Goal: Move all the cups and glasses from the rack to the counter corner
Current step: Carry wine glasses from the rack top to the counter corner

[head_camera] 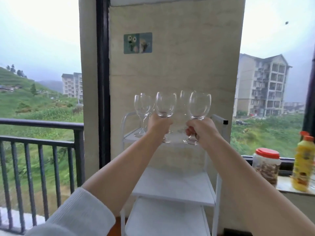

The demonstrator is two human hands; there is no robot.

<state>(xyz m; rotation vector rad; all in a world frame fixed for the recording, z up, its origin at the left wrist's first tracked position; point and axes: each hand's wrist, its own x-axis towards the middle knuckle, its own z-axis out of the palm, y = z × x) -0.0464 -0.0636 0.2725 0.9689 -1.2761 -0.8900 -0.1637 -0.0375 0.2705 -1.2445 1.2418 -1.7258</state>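
A white tiered rack (172,189) stands against a beige pillar. My left hand (159,125) grips the stem of a clear wine glass (166,105), its foot just above the top shelf. My right hand (199,129) grips the stem of a second wine glass (200,106) the same way. Two more wine glasses (142,106) stand at the back left of the top shelf. Another glass (184,99) shows behind, between the two held ones.
A counter ledge (289,189) at the right carries a red-lidded jar (266,165) and a yellow bottle (304,163). A dark balcony railing (40,133) runs at the left. The rack's lower shelves hold nothing visible.
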